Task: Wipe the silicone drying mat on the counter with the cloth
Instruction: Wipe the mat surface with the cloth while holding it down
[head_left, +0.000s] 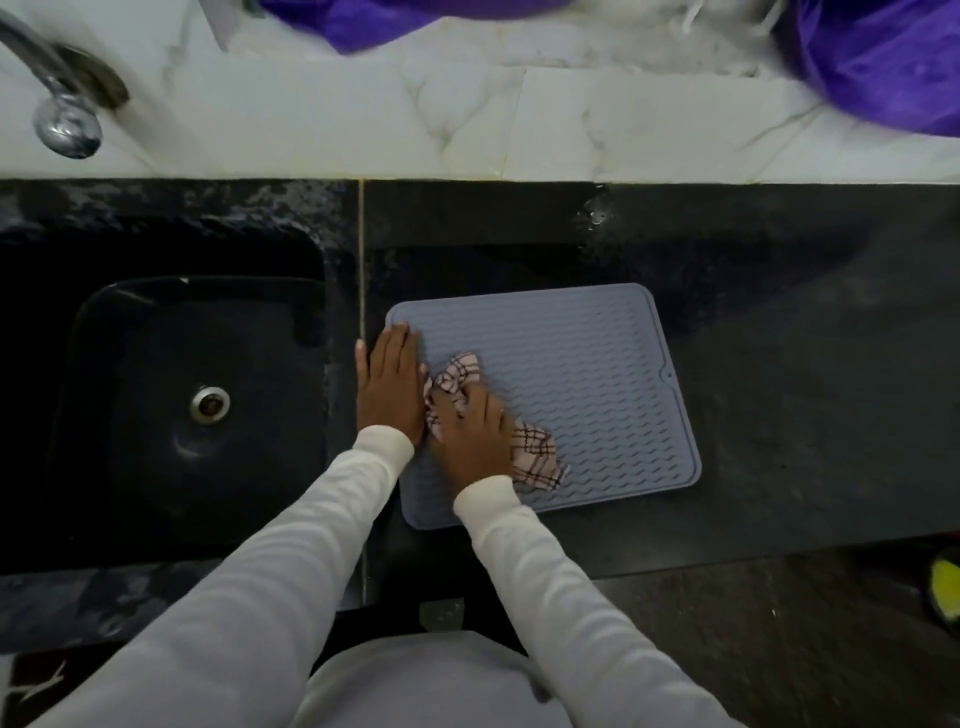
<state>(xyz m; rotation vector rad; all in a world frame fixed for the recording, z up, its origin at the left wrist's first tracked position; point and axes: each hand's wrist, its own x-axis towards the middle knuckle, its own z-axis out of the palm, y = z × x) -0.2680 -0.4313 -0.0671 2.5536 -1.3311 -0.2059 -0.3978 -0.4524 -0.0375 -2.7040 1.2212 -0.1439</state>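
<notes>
A grey-blue ribbed silicone drying mat (576, 364) lies on the dark stone counter (779, 364), just right of the sink. My left hand (389, 384) rests flat, fingers together, on the mat's left edge and the counter beside it. My right hand (472, 431) presses down on a pink checked cloth (535, 454) on the left part of the mat. The cloth sticks out above my fingers and to the right of my wrist; its middle is hidden under the hand.
A black sink (192, 410) with a metal drain lies to the left, with a chrome tap (62, 114) above it on a white marble ledge (467, 114). Purple fabric (883, 57) sits at the back right. A yellow-green object (945, 587) shows at the right edge.
</notes>
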